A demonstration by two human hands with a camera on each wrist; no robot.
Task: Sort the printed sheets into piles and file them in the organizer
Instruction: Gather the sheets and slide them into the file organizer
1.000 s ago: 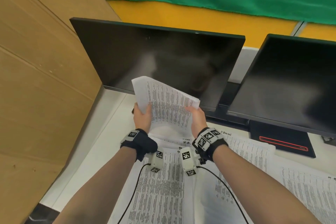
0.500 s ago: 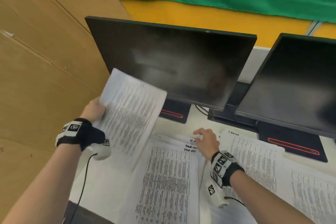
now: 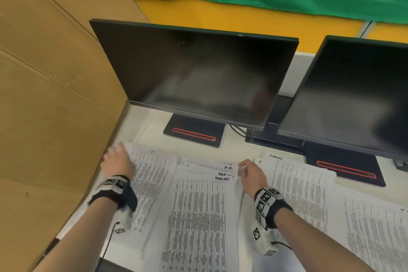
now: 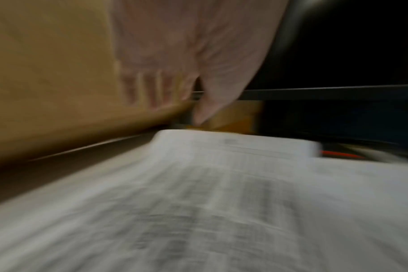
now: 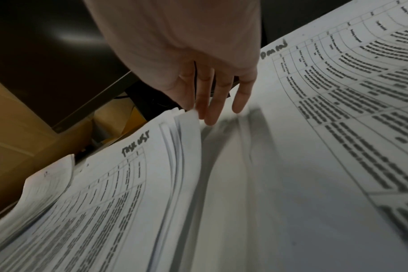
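Printed sheets lie in piles along the white desk: a left pile (image 3: 154,179) by the wooden wall, a middle pile (image 3: 198,210), a right pile (image 3: 298,185) and a far-right pile (image 3: 375,234). My left hand (image 3: 118,158) hovers with straight fingers over the left pile's far corner and holds nothing; in the blurred left wrist view my left hand (image 4: 177,110) is just above the top sheet (image 4: 221,184). My right hand (image 3: 247,170) rests at the middle pile's upper right corner. In the right wrist view its straight fingertips (image 5: 210,117) touch the fanned sheet edges (image 5: 189,132).
Two dark monitors (image 3: 194,73) (image 3: 353,95) stand behind the piles on black bases with red stripes (image 3: 194,134) (image 3: 344,169). A wooden panel (image 3: 55,106) closes off the left side. Cables (image 3: 108,245) run from my wrists over the front desk edge.
My left hand swung the sheet it carried down onto the left pile by the wall and let go. My right hand stayed at the middle pile's corner.
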